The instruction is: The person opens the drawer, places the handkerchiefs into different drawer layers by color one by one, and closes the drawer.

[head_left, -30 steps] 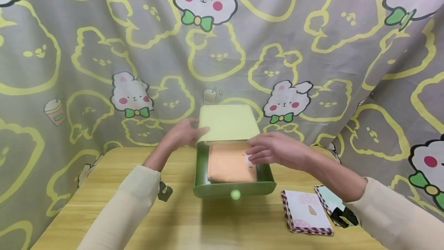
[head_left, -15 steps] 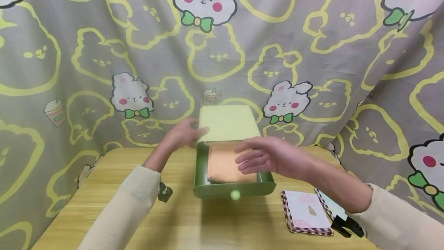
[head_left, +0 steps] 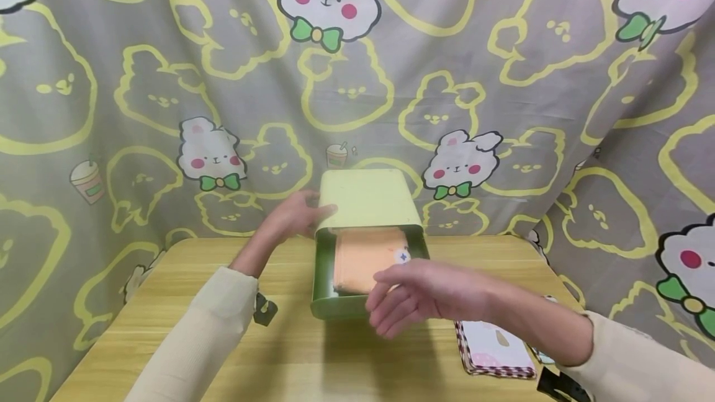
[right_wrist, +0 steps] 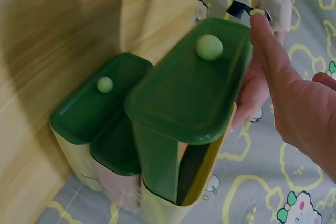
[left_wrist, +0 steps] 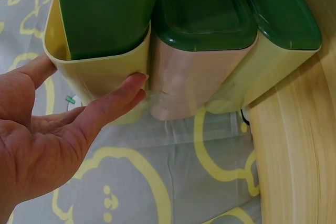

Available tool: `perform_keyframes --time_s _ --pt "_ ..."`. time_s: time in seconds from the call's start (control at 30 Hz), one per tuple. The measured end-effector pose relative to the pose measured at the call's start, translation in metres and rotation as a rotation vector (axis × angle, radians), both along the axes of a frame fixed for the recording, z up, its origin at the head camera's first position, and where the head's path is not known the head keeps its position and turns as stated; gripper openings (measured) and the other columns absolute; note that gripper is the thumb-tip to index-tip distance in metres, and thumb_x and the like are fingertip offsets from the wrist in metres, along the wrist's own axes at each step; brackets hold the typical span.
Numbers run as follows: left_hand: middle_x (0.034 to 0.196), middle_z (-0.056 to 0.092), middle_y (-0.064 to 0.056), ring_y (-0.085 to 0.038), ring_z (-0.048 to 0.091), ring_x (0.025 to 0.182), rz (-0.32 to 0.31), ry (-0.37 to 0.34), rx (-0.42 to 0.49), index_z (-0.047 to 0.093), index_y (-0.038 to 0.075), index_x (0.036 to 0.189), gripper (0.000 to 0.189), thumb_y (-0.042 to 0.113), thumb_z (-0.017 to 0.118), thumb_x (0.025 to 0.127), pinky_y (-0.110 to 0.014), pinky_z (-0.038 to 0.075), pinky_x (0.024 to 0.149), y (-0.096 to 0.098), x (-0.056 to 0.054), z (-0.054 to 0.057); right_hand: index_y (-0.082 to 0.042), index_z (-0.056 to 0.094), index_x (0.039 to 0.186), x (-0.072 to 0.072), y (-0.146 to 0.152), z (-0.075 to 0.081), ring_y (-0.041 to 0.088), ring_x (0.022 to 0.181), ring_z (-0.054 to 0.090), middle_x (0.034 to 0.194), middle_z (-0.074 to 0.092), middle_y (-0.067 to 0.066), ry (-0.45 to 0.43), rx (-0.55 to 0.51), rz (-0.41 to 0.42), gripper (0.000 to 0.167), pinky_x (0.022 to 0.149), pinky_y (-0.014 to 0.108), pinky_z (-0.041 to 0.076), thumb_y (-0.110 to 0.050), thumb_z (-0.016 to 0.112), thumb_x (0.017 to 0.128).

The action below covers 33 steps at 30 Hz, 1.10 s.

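A small stacked drawer cabinet (head_left: 368,197) with a pale yellow top stands on the table. Its green top drawer (head_left: 325,278) is pulled out, and a folded orange cloth (head_left: 365,259) lies inside. My left hand (head_left: 296,213) holds the cabinet's upper left side; the left wrist view shows the thumb at the top and the fingers (left_wrist: 113,98) along the side wall. In front of the drawer is my right hand (head_left: 424,293), fingers extended and holding nothing. The right wrist view shows its fingertips beside the drawer front (right_wrist: 178,98); contact cannot be told. The head view hides the knob (right_wrist: 209,47).
Folded cloths with checked edges (head_left: 494,349) lie on the table (head_left: 223,352), right of the cabinet. Below the top drawer, a pink tier (left_wrist: 194,82) and a yellow tier (left_wrist: 262,77) have closed green drawers. A patterned grey curtain (head_left: 357,110) hangs behind.
My right hand has moved from above the orange cloth toward me and down, to the front of the drawer. The left hand, cabinet and drawer look still.
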<state>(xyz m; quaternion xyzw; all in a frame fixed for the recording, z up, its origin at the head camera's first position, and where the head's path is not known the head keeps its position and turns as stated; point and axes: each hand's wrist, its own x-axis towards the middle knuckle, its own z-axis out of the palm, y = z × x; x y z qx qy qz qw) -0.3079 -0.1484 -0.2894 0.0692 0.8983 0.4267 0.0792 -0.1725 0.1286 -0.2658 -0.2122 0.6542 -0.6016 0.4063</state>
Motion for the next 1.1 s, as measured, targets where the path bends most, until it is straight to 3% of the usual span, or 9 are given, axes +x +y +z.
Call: perform_keyframes --time_s 0.2,0.67,0.9,1.1 --pt "0.14 0.058 -0.021 -0.026 0.072 0.092 -0.001 0.004 -0.015 0.03 0.006 0.159 0.084 0.05 0.065 0.097 -0.044 0.059 0.091 0.0 0.0 0.0 0.011 0.065 0.113 0.008 0.002 -0.013 0.025 0.09 0.074 0.102 0.074 0.019 -0.02 0.079 0.035 0.05 0.091 0.042 0.061 -0.036 0.05 0.103" --pt "0.145 0.053 -0.023 -0.027 0.072 0.091 -0.008 0.002 -0.001 0.029 0.004 0.158 0.084 0.048 0.065 0.097 -0.04 0.061 0.085 0.001 0.0 0.0 0.012 0.062 0.118 0.01 0.002 -0.05 0.026 0.089 0.072 0.103 0.072 0.022 -0.061 0.183 -0.041 0.055 0.088 0.044 0.061 -0.04 0.048 0.105" --pt "0.139 0.058 -0.021 -0.027 0.072 0.094 -0.013 -0.002 0.007 0.032 0.005 0.158 0.081 0.048 0.065 0.097 -0.042 0.06 0.087 0.0 0.0 0.001 0.017 0.055 0.126 0.01 0.001 -0.054 0.031 0.102 0.07 0.113 0.069 0.024 -0.07 0.191 -0.078 0.059 0.094 0.044 0.059 -0.038 0.049 0.105" --pt "0.139 0.058 -0.021 -0.027 0.072 0.094 -0.015 -0.003 0.015 0.033 0.005 0.158 0.081 0.047 0.066 0.097 -0.042 0.061 0.086 0.0 -0.001 0.0 0.022 0.046 0.134 0.008 0.001 -0.056 0.048 0.124 0.058 0.133 0.055 0.038 -0.076 0.191 -0.113 0.064 0.106 0.051 0.051 -0.035 0.05 0.104"
